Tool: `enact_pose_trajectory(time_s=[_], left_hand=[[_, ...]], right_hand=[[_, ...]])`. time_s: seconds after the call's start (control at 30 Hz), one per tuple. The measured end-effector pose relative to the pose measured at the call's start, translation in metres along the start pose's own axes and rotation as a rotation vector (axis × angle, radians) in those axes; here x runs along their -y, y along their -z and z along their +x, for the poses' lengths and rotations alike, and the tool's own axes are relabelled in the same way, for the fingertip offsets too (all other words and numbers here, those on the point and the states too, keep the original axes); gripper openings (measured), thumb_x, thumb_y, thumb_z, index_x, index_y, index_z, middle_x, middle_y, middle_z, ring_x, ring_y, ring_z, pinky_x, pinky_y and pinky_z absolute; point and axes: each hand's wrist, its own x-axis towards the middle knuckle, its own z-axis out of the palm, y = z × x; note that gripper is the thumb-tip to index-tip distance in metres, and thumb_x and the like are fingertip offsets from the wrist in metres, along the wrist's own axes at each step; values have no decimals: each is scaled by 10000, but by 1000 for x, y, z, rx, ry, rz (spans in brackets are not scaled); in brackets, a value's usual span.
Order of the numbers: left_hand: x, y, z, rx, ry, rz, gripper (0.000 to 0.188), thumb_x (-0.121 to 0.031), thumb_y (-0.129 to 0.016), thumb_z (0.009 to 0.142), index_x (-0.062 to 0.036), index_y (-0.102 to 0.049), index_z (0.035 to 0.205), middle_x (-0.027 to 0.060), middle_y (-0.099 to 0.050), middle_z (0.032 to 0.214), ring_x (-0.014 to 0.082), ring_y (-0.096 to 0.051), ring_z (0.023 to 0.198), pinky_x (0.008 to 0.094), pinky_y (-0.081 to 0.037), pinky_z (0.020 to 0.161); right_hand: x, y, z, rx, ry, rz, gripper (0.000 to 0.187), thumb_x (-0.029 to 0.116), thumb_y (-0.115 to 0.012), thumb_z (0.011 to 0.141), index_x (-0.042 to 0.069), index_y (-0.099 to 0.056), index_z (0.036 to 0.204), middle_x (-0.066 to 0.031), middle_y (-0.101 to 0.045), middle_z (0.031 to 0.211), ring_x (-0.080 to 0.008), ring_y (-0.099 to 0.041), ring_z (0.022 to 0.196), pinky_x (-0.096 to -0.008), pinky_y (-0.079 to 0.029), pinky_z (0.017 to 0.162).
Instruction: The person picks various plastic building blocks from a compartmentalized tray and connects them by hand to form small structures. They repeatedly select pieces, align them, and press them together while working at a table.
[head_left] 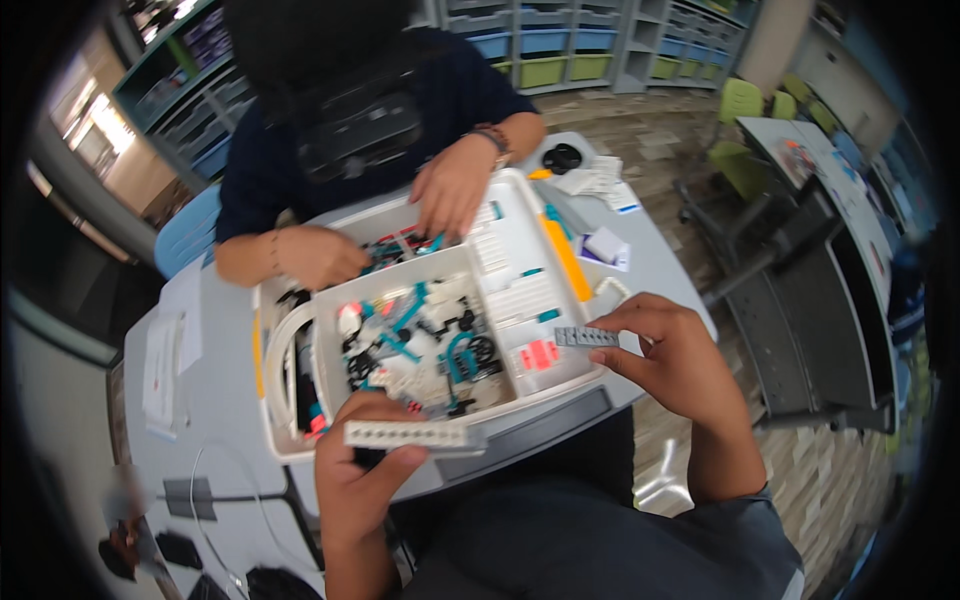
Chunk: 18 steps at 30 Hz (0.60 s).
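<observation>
My left hand point(362, 470) pinches a long white building-block beam point(405, 434) with a row of holes, held over the near edge of the bin. A greyish piece shows behind the beam's right end, too blurred to name. On the right, my right hand point(668, 352) grips a short grey studded brick point(584, 337) between thumb and fingers, above the bin's right rim. Between my hands lies the white parts bin point(545, 395), its middle compartment full of mixed teal, black and white pieces point(425, 335). Coral-pink bricks point(540, 354) sit in its right section.
Across the table point(225, 395), a co-worker's hands point(455, 190) reach into the bin's far compartment. Papers point(605, 245) and a black round item point(562, 157) lie at the far right corner. White sheets point(170, 350) are on the left. A green chair point(740, 165) stands farther right.
</observation>
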Motion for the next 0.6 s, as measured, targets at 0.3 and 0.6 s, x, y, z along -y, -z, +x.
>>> enact_pose_trajectory(time_s=[0.3,0.6], left_hand=[[31,-38,-14,79,284,-304,258,-82,-766,806,38,-669,1013,111,-611,1019,166,-589,896,289,-453,841],[31,-55,-4,285,154,-63,139,-49,-695,918,1,-686,1048,95,-663,1052,173,-621,982,300,-458,902]], right_hand=[[-104,-20,-43,-119,-257,-269,311,164,-745,839,99,-718,1142,-133,-604,986,-323,-654,875,-407,-530,775],[-64,-7,-25,75,-88,723,558,99,-465,886,80,-528,1440,-31,-453,979,-137,-437,798,-261,-422,737]])
